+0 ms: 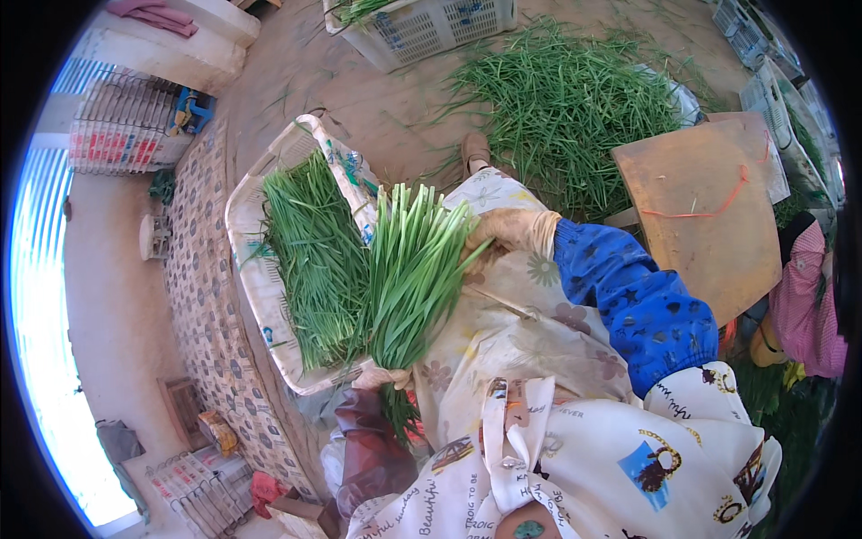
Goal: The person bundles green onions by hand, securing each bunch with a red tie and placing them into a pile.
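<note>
A bundle of long green leafy stalks, probably garlic chives [419, 269], lies over my apron, pale stem ends pointing away from me. My left hand [382, 377], in a pale glove, is closed round its leafy lower end. Beside the stem ends is my right hand [508, 229], also gloved; its fingers are partly hidden, so its grip is unclear. To the left, a white plastic crate [250, 283] holds more stalks [313, 263] laid lengthwise. A white wrap with blue and green marks [350, 168] hangs over the crate's inner side.
A loose heap of green stalks [572, 108] covers the floor ahead. Another white crate [431, 30] stands at the top. A wooden board with an orange cord [700, 222] lies to the right, near more crates [774, 111]. A patterned floor covering [209, 290] runs along the left.
</note>
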Action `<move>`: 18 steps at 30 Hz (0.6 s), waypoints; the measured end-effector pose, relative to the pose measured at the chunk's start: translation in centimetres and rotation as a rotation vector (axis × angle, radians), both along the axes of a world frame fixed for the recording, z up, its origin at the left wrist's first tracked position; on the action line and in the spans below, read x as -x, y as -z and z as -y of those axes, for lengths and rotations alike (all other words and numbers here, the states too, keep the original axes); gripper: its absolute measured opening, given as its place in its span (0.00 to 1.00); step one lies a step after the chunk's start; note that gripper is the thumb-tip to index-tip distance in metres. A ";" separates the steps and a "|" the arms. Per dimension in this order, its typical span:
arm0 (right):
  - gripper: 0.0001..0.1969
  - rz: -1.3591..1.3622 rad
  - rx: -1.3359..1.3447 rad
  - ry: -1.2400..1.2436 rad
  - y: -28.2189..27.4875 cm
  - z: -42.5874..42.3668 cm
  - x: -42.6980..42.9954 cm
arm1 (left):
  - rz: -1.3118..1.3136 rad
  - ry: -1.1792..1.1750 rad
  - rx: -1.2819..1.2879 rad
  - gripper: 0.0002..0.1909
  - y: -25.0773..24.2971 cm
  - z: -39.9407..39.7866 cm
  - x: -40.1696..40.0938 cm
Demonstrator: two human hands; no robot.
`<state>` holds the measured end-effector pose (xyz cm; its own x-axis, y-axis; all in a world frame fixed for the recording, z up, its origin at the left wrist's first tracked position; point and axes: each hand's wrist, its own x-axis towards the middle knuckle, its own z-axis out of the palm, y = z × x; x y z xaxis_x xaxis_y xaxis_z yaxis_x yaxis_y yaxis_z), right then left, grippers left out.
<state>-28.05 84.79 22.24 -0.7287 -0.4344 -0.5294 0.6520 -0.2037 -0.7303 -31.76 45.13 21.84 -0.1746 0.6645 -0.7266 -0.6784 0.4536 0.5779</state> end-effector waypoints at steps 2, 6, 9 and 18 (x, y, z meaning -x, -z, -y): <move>0.11 -0.145 -0.217 0.073 0.8 0.0 0.6 | -0.001 -0.013 0.009 0.10 -0.3 0.0 -0.2; 0.10 -0.278 0.230 0.805 0.4 -3.9 2.8 | -0.016 -0.045 0.014 0.11 -0.3 0.5 -0.6; 0.24 -0.272 0.225 1.258 1.9 -8.6 1.8 | -0.031 -0.040 0.011 0.11 -0.2 -0.1 -0.4; 0.26 -0.552 -0.676 0.096 5.9 2.7 6.1 | -0.079 -0.095 0.053 0.12 -1.6 -0.2 0.0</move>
